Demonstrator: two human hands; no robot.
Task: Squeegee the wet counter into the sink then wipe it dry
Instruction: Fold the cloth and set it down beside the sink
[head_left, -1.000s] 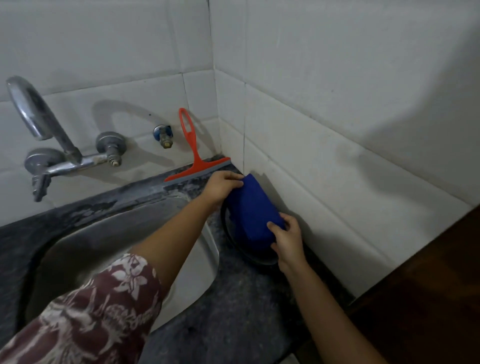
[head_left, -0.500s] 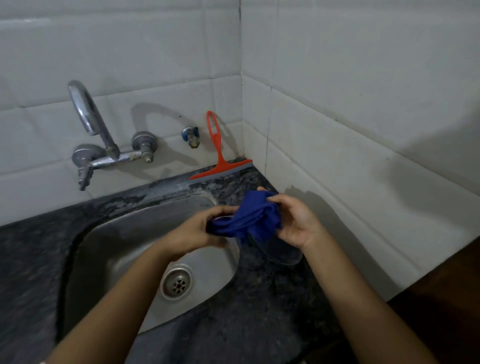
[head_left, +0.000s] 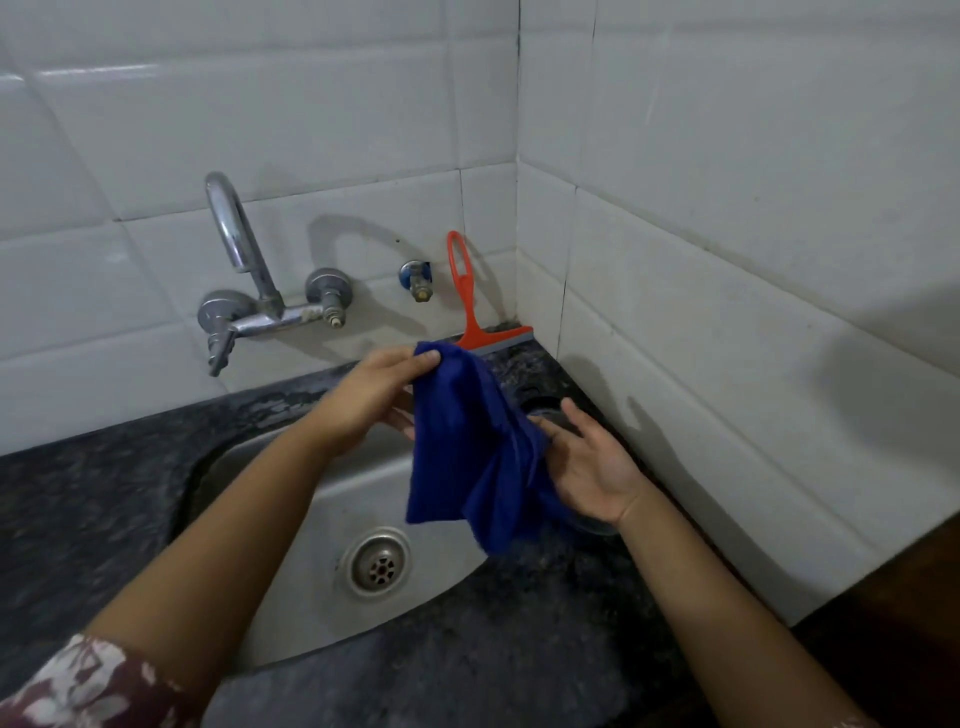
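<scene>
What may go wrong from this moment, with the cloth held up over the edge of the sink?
Only the left hand pinches the dark blue cloth. The right hand is open against it, so the cloth may slip into the steel sink. The clear glass dish lies just below the right hand, and a wiping stroke may knock it.

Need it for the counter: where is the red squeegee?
In the head view the squeegee stands against the back wall near the corner, just right of the small valve, behind the cloth.
</scene>
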